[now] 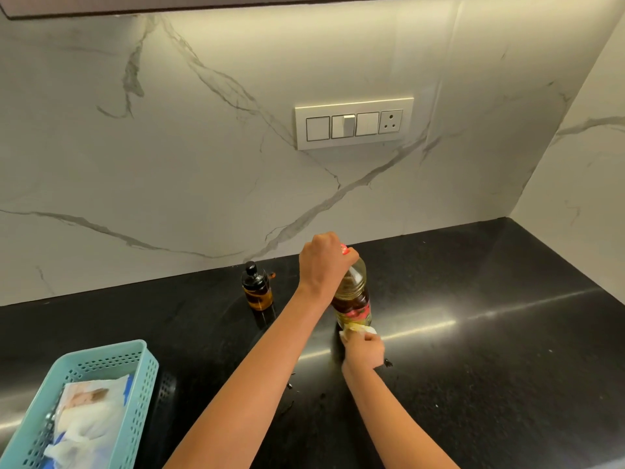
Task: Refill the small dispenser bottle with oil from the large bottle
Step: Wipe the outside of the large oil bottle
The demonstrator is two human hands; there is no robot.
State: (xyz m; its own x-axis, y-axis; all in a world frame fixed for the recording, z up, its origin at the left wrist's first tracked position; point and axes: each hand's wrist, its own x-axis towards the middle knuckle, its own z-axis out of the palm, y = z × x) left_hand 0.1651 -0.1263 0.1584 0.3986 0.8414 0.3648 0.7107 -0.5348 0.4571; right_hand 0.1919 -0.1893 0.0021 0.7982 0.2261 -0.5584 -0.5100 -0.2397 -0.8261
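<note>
The left hand [321, 262] has its grip closed over the top of the large bottle [351, 296], fingers curled round the red cap [345, 249], which shows only as a sliver past the knuckles. The bottle stands upright on the black table [473, 333], clear-walled, with yellow oil inside and a red and yellow label round its lower part. The right hand [365, 348] is low at the foot of the bottle, its grip pinching a white tissue [363, 330] that is pressed against the bottle's base and the table.

Just left of the large bottle, near but not touching it, stands the small bottle [257, 292], amber glass with a black dispenser top in place and oil showing in its lower part. Both stand close to the marble back wall [169, 147], which bears a white switch plate [353, 122].

At the lower left corner sits a pale blue plastic basket [111, 360] with holes in its walls, holding crumpled white tissues [88, 414]. A few dark specks [388, 363] lie on the table beside the right wrist.
</note>
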